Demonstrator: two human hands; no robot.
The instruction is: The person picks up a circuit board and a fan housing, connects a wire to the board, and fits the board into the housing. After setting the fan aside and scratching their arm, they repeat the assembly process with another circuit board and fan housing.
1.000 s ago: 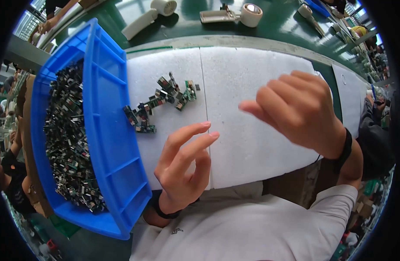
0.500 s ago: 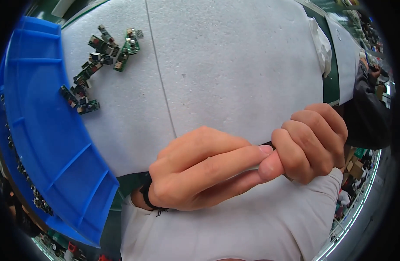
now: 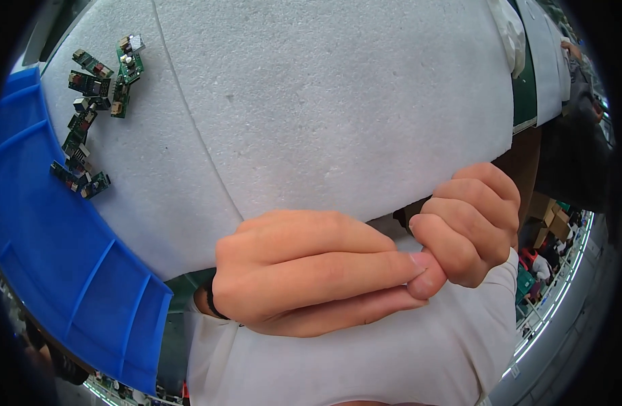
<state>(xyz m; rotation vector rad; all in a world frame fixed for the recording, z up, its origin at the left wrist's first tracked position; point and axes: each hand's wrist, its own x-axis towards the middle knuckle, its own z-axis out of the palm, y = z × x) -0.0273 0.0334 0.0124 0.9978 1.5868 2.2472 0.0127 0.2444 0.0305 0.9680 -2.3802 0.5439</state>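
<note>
My left hand (image 3: 304,274), a black band at its wrist, reaches across in front of my body with its long fingers pressed together. Its fingertip and thumb close around the tip of my right thumb (image 3: 429,276). My right hand (image 3: 468,223) is curled into a fist with the thumb poking out toward the left hand. Whether anything small sits inside the fist is hidden. Both hands are just off the near edge of a white foam sheet (image 3: 338,128). Several small green circuit boards (image 3: 87,84) lie on that sheet at the far left, away from both hands.
A blue plastic tray (image 3: 37,196) with raised ribs stands along the left of the foam sheet. A crumpled white sheet of thin material (image 3: 508,37) lies at the far right edge. Beyond it sits another person in dark clothing (image 3: 571,162). Cardboard boxes (image 3: 551,220) stand lower right.
The view has turned, so the boards and tray now appear farther left. My left fingers have straightened slightly and still meet my right thumb. The fist has kept its shape.
</note>
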